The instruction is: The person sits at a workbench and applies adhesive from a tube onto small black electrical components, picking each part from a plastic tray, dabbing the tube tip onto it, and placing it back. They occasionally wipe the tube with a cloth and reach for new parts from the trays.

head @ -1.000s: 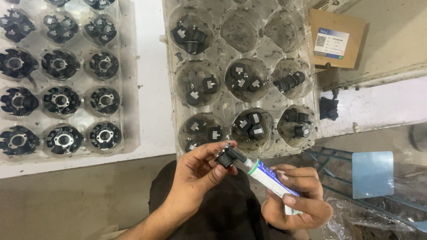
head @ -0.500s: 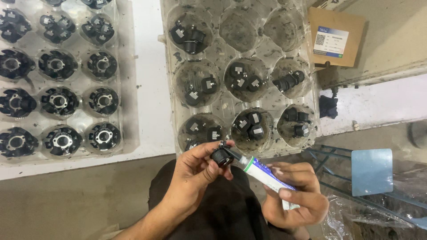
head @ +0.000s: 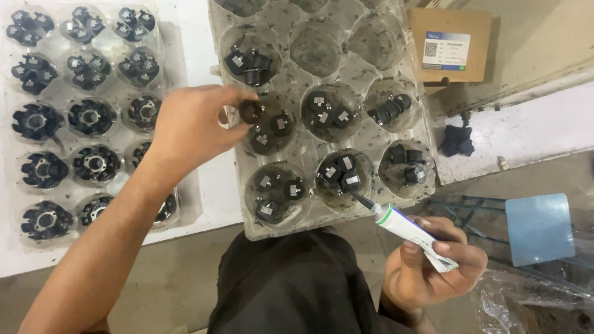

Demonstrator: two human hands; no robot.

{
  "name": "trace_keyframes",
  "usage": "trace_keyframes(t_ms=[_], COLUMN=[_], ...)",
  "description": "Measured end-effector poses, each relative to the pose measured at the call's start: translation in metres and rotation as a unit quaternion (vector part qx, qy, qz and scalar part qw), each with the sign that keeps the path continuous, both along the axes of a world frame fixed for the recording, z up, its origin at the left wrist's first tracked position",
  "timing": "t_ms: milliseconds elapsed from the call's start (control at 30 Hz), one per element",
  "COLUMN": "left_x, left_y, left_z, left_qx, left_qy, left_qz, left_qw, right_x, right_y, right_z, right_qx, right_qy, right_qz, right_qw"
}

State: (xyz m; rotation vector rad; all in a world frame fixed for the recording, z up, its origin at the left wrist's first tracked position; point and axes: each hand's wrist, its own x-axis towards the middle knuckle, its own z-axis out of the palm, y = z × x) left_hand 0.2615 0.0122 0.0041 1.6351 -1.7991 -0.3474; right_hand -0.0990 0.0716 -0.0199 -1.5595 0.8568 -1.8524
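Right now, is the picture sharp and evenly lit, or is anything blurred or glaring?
Head view: mostly sharp; the left hand over the clear tray looks slightly soft. Even overhead light, soft shadows beside the trays. The white table is bright without harsh glare. The right hand and tube read clearly; the plastic wrap at lower right shows faint sheen.

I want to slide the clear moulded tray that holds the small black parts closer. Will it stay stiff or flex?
The clear tray looks like thin moulded plastic, so it would probably flex if pulled by one edge. Its front rim already overhangs the white table, so it may tip. The loose small black parts would likely shift in their cups.
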Motion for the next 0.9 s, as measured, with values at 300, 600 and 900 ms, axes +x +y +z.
trace_keyframes(t_ms=[300, 600, 900], left_x=[0.006, -0.003, -0.030], left_y=[-0.037, -0.104, -0.139], left_z=[-0.011, -0.002, -0.015], left_qx=[0.032, 0.027, 0.070], left_qy=[-0.149, -0.075, -0.216], left_qz=[-0.069, 0.130, 0.227], left_qw=[0.986, 0.988, 0.947], right_x=[-0.013, -0.034, -0.072], right_y=[-0.002, -0.015, -0.048], right_z=[-0.003, -0.005, -0.004], right_qx=[0.011, 0.018, 0.048], right_qy=[-0.024, -0.008, 0.025], right_qz=[0.003, -0.005, 0.003], right_qw=[1.000, 1.000, 0.999])
